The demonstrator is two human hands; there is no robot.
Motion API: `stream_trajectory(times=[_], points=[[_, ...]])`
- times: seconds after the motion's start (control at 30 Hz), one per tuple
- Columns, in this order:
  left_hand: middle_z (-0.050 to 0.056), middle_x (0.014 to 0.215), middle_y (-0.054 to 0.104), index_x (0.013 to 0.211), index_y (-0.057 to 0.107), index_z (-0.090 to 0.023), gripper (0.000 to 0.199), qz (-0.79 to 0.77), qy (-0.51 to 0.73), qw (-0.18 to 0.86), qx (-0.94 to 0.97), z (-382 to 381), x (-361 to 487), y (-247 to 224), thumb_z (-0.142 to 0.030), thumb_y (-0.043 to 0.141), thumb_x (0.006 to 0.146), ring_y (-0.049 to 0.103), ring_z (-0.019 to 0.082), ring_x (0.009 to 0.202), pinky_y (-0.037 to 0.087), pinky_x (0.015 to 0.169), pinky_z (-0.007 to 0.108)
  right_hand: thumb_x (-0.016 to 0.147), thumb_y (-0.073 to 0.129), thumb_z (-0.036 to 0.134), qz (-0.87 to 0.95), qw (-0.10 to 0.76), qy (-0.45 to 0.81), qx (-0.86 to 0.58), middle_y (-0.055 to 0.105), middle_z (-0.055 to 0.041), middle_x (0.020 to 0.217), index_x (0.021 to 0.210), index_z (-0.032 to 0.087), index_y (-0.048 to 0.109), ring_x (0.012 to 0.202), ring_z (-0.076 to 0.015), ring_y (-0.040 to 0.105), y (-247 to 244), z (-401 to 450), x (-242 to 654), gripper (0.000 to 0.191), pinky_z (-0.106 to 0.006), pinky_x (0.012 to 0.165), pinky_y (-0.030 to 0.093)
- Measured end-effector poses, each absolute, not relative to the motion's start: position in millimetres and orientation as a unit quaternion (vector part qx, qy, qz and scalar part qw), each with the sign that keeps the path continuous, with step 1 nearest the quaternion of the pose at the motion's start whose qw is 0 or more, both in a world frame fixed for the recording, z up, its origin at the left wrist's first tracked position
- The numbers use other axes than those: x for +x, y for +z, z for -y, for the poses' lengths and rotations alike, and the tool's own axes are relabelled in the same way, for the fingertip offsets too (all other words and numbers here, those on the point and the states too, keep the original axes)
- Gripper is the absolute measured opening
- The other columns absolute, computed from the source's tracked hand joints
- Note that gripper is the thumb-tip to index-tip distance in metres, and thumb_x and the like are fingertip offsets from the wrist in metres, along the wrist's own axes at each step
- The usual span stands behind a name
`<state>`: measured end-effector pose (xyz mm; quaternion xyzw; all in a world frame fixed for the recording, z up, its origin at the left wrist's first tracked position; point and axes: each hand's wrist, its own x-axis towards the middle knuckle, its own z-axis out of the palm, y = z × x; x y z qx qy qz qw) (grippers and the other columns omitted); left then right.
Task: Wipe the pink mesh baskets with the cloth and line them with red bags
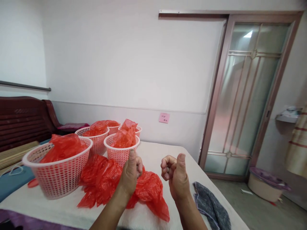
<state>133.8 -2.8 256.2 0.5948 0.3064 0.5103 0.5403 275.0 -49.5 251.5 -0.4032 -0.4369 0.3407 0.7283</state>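
Note:
My left hand [131, 172] is raised over the table with its thumb up and its other fingers curled in, holding nothing. Mirroring it on the right, my right hand [176, 174] also has its thumb up and fingers curled, with nothing visible in it. Crumpled red plastic bags [103, 179] lie behind and beside my left forearm. Another bunched red bag [152, 188] lies between the two hands. A large pink perforated basket [59, 177] at the left and a smaller basket [118, 155] behind my left hand hold red bags.
More baskets [97, 142] with red bags stand farther back. A grey cloth [211, 204] lies at the right edge of the white-covered table [165, 147]. A wooden bench [21, 121] is left, a glass sliding door [242, 105] right, and a covered tub [263, 188] on the floor.

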Motion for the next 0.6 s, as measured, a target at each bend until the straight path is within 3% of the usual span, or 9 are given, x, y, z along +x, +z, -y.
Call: stream_trajectory(times=[0.6], points=[[-0.006,0.042,0.027,0.049,0.036,-0.022,0.071,-0.326,0.499,0.515,0.616,-8.0,131.6,242.6,-0.082,0.011,0.078,0.023,0.009,0.042,0.018,0.045,0.025,0.079,0.026,0.083,0.425,0.72,0.364,-0.411,0.042,0.0038,0.047,0.059,0.016,0.054,0.039,-0.0047,0.032,233.2,36.3,279.4,0.075,-0.021,0.043,0.021]])
